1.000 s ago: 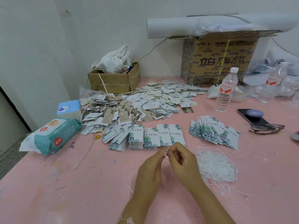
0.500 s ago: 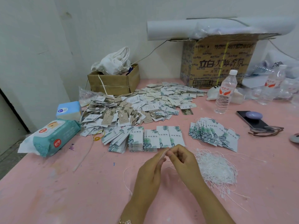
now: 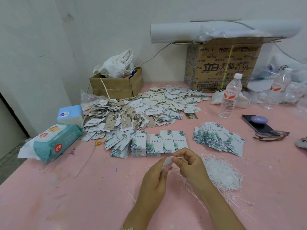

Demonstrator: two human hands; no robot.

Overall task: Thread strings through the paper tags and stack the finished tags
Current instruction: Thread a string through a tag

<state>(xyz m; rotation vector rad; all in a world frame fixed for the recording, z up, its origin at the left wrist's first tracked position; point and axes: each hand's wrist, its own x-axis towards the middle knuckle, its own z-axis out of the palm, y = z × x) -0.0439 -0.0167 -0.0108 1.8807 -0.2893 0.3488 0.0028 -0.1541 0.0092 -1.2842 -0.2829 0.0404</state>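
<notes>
Paper tag [image 3: 167, 162] now shows wider near worktop's [image 3: 66, 196] front edge: likely light, stiff card, left hand [image 3: 155, 177] pinching its edge, right hand [image 3: 190, 166] pinching limp string [image 3: 178, 157] at top.

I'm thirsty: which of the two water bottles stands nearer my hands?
The left bottle, standing alone in front of the big cardboard box; the other bottle stands farther back, to its right.
</notes>
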